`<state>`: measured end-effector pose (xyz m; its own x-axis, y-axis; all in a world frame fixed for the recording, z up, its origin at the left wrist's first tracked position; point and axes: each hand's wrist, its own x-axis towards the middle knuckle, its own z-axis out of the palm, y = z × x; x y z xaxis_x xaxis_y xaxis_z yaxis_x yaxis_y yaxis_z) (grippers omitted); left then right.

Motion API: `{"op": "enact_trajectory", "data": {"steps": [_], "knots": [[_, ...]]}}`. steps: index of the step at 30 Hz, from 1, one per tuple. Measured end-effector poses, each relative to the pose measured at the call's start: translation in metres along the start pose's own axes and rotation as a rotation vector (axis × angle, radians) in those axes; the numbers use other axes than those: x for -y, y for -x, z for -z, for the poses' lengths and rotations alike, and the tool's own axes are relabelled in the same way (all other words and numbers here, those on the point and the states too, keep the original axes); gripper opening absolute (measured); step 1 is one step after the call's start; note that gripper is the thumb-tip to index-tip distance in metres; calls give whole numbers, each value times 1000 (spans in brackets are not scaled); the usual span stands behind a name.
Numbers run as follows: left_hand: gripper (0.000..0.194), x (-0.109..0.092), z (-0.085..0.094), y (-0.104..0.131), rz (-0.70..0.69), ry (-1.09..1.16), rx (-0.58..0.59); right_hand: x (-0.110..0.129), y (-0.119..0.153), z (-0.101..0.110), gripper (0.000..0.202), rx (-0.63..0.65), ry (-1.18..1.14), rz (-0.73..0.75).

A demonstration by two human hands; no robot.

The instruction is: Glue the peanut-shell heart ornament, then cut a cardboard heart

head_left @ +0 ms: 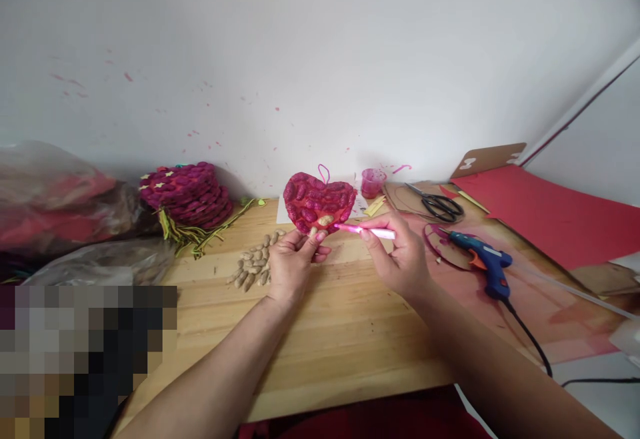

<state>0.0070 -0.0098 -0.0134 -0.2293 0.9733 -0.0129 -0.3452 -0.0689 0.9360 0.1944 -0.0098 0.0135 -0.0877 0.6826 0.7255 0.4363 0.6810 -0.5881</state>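
Note:
My left hand (295, 259) is closed on the lower edge of a heart-shaped ornament (320, 202). Peanuts painted dark pink cover its face, and a pink cord loop rises from the top. Near the bottom, an unpainted tan peanut (326, 220) stands out, with another pale one by my left fingertips. My right hand (399, 252) pinches a paintbrush (377, 232) with a white and pink handle. The brush's pink tip meets the heart's lower right edge. Left of the heart lies a pile of bare peanuts (255, 262) on the wooden table (320, 332).
Behind my right hand stands a plastic cup (373, 183) of pink paint. Black-handled scissors (443, 207), a blue glue gun (483, 259) with its cable, and red sheets (560, 216) lie to the right. A stack of finished hearts (185, 196) and plastic bags (65, 192) are at left.

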Motion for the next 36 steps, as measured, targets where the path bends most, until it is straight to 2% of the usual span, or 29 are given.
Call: {"op": "enact_trajectory", "data": {"steps": [3, 7, 11, 14, 18, 22, 27, 31, 36], "knots": [[43, 1, 0, 0, 15, 0, 8, -2, 0, -2, 7, -54, -64, -74], [41, 1, -1, 2, 5, -28, 47, -6, 1, -10, 11, -17, -217, -171], [38, 2, 0, 2, -31, -48, 43, -13, 0, -12, 13, -69, -196, -208], [37, 2, 1, 2, -35, -59, 47, -13, 0, -10, 13, -104, -200, -199], [35, 2, 1, 2, -51, -78, 60, -9, 2, -10, 12, -27, -213, -161], [36, 2, 1, 2, -48, -74, 57, -10, 2, -11, 11, -63, -169, -186], [34, 0, 0, 3, -70, -121, 64, -8, 1, -10, 9, -11, -217, -157], [30, -2, 0, 4, -82, -154, 54, -8, 1, -8, 8, -30, -173, -150], [29, -2, 1, 5, -134, -230, 60, 0, 0, -5, 7, 11, -115, -48]]}}
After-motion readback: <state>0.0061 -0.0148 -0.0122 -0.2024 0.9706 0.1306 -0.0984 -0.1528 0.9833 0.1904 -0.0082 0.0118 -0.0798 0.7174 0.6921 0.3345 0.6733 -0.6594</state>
